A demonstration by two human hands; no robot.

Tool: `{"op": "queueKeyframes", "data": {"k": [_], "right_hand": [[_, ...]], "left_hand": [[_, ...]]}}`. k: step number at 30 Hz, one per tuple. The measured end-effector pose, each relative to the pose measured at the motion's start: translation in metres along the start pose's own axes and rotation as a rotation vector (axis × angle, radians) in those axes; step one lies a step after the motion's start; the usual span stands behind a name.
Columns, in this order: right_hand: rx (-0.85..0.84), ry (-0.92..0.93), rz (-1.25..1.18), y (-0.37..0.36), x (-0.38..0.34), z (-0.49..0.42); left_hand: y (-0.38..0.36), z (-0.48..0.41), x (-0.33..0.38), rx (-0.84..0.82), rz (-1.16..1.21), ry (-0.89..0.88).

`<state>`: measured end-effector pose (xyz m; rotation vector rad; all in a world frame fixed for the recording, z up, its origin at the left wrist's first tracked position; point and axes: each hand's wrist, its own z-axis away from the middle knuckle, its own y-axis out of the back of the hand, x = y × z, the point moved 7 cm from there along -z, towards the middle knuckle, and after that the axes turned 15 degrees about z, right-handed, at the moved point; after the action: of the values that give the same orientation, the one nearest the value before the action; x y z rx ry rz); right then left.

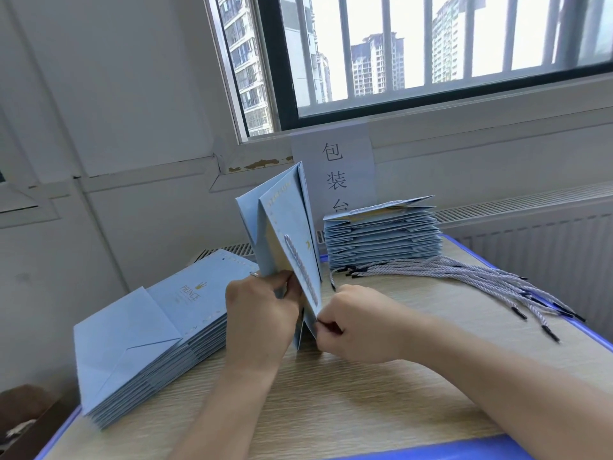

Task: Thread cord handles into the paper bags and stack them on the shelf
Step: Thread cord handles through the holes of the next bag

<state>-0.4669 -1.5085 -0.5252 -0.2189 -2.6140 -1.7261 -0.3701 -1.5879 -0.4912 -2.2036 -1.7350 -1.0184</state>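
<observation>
A light blue paper bag (282, 227) stands on end at the table's middle, its mouth down toward me. My left hand (262, 313) grips its near edge from the left. My right hand (355, 323) pinches the bag's lower edge, where a twisted grey cord handle (300, 270) runs along the panel. A stack of flat blue bags (149, 330) lies at the left. A second stack of bags (381, 234), its top one with a cord on it, sits at the back right. Several loose cord handles (464, 277) are spread to the right.
The wooden table (331, 410) has a blue rim along its front and right edges. A paper sign (335, 171) hangs on the wall under the barred window. A radiator (537, 247) runs along the right wall. A dark box (30, 419) sits low at the left.
</observation>
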Motion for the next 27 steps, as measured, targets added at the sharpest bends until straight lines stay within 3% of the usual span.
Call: {"op": "queueKeyframes", "data": {"k": [9, 13, 16, 18, 24, 25, 27], "right_hand": [[0.020, 0.098, -0.036, 0.006, -0.005, 0.003], [-0.037, 0.097, -0.148, 0.016, 0.001, 0.010], [-0.004, 0.025, -0.322, 0.034, 0.023, 0.013], [0.160, -0.081, -0.435, 0.058, 0.047, 0.018], [0.952, -0.375, -0.696, 0.177, 0.087, 0.084], [0.995, -0.351, -0.709, 0.197, 0.077, 0.092], [0.914, -0.226, -0.636, 0.229, 0.044, 0.093]], "left_hand": [[0.010, -0.001, 0.011, 0.080, -0.009, -0.043], [0.028, -0.009, 0.044, 0.135, -0.030, -0.200], [0.040, -0.015, 0.071, 0.087, -0.034, -0.294], [0.050, -0.019, 0.091, 0.039, -0.078, -0.350], [0.066, -0.033, 0.131, -0.159, -0.234, -0.461], [0.064, -0.036, 0.136, -0.215, -0.263, -0.501], [0.055, -0.040, 0.148, -0.346, -0.386, -0.576]]}}
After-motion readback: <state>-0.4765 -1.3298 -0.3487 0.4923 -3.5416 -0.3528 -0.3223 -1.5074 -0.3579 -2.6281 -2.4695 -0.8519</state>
